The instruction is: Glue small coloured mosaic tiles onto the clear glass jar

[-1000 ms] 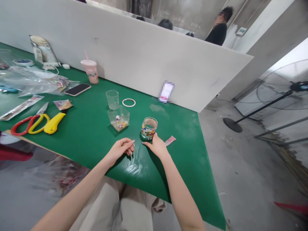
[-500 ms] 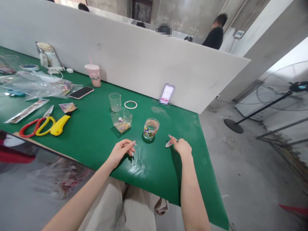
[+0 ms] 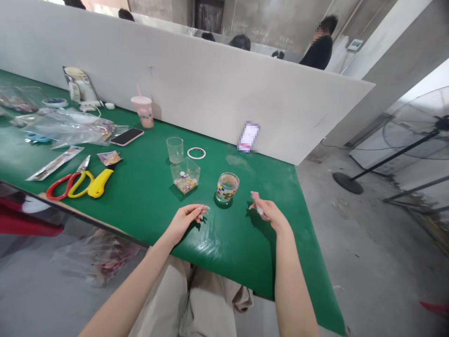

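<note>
My right hand is closed around a small pink-and-white tube, its pink end pointing up past the fingers. That hand hovers over the table, to the right of a clear glass cup decorated with coloured mosaic-like squares. Left of the cup, my left hand has its thumb and fingertips pinched together; anything between them is too small to make out. Beyond the left hand stands a clear angular container of mixed beads. Behind it are an empty clear plastic cup and a white ring.
Scissors, a yellow-handled cutter, a dark phone, plastic bags and a pink drink cup occupy the green table's left side. Another phone leans on the white partition. People sit beyond it; a fan stands right.
My right hand has turned, so the tube's pink end now points up instead of its pale tip pointing down-left. My left hand stays pinched near the cup. The view has shifted slightly.
</note>
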### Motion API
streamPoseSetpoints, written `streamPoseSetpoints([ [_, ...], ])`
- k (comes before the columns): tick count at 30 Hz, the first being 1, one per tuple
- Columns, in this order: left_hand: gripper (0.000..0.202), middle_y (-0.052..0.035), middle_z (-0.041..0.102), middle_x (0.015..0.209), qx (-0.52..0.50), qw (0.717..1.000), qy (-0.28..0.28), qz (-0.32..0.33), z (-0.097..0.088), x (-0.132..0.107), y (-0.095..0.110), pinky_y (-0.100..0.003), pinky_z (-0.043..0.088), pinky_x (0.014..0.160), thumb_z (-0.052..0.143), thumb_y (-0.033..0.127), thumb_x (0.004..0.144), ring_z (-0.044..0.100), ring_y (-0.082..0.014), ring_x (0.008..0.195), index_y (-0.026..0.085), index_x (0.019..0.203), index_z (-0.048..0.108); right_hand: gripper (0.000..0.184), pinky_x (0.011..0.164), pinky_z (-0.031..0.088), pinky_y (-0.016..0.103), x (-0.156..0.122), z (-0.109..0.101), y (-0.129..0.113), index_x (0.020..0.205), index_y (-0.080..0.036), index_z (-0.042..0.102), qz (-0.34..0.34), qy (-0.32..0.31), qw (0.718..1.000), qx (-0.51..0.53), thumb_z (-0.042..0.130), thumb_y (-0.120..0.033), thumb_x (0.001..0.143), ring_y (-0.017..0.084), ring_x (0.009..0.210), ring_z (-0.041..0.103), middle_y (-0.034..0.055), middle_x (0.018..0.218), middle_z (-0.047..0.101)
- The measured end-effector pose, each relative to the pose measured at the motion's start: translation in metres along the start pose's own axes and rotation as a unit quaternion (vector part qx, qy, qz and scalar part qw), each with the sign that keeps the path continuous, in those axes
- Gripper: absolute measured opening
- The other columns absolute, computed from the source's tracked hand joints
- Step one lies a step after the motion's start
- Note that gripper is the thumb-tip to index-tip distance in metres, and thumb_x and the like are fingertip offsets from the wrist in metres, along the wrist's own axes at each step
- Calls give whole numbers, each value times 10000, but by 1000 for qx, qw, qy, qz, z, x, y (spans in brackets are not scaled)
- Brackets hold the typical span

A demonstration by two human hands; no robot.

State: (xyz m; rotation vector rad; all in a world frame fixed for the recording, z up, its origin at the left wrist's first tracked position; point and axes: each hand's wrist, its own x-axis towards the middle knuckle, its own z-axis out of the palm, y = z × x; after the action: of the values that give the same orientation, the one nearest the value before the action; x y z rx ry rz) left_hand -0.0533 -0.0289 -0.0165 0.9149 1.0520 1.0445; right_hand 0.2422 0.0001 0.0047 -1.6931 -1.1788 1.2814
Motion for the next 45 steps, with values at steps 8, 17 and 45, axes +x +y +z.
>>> streamPoseSetpoints([
  [8, 347, -41, 738, 771, -108, 991, -29, -77, -4, 1, 5, -139, 526, 625, 846, 267, 609, 671, -85, 656, 124, 894, 709, 464, 326, 100, 197, -34, 50, -5, 702, -219, 580, -84, -75, 942, 315, 681, -666, 625, 37, 311, 75, -144, 356, 198],
  [17, 253, -43, 714, 684, -108, 977, -134, -127, 4, 1, 11, -149, 520, 549, 805, 276, 682, 679, -104, 599, 114, 806, 656, 491, 343, 273, 187, -45, 105, -4, 834, -185, 658, -84, -60, 902, 420, 751, -610, 606, 49, 359, 355, -61, 478, 503],
  [45, 420, -172, 537, 1364, -219, 902, -292, -232, 33, 27, -23, -436, 236, 1145, 414, 400, 945, 483, -235, 1286, 87, 1149, 606, 358, 548, 435, 284, -28, 92, 23, 653, -237, 476, -210, 109, 967, 100, 582, -547, 799, 124, 441, 496, -59, 467, 506],
])
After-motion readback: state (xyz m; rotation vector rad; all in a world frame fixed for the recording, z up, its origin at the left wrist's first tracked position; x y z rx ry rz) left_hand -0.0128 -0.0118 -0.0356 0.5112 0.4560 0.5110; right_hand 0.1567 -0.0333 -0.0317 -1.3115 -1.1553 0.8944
